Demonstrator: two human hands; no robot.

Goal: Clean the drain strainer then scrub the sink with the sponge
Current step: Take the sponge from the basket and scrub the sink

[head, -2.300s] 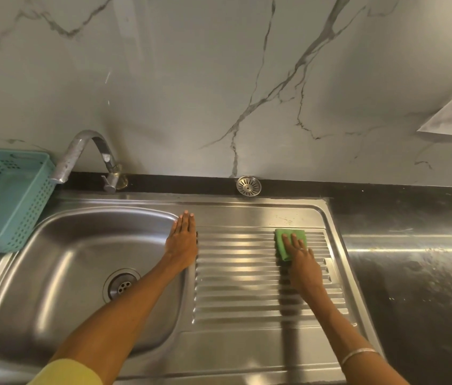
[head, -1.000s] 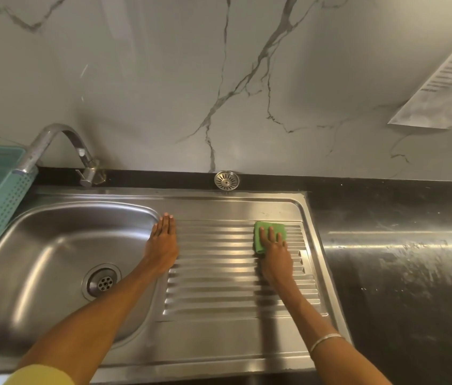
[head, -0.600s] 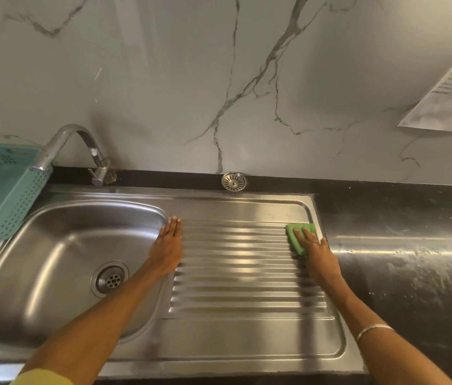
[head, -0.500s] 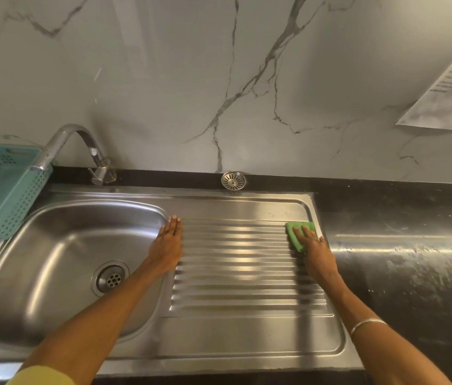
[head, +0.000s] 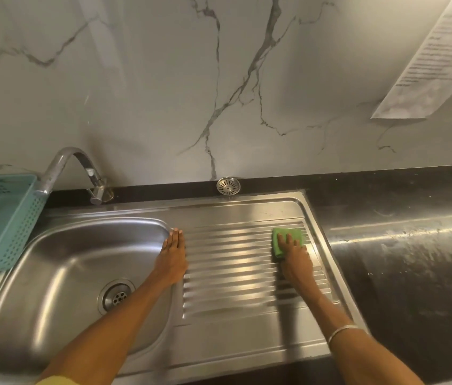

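Sponge point(head: 287, 240), green, lies on ribbed drainboard point(head: 233, 262) near its far-right corner, just inside the raised right edge. R hand point(head: 295, 259) presses it flat w/ straight fingers spread on top; nothing curled round it. Far and left parts of sponge show past the fingertips. Thin bangle point(head: 342, 332) on that wrist.

L hand point(head: 173, 255) rests flat, fingers straight and together, on the strip between basin point(head: 52, 273) and drainboard, fingertips near basin's far-right corner; holds nothing. L forearm crosses basin's near-right corner.

Strainer point(head: 228, 186) sits out of the sink on the black ledge point(head: 358, 182) at the wall, centred behind drainboard, well apart from both hands. Drain point(head: 116, 297) open in basin floor, w/ bare steel round it.

Ribs between the two hands are bare. Flat steel runs along near edge of drainboard. Tap point(head: 66, 168) arcs over basin's far-left corner; teal basket point(head: 0, 220) beside it overlaps the sink's left rim. Dark counter point(head: 413, 259) right of sink, streaked. Paper point(head: 435, 62) on marble wall, upper right.
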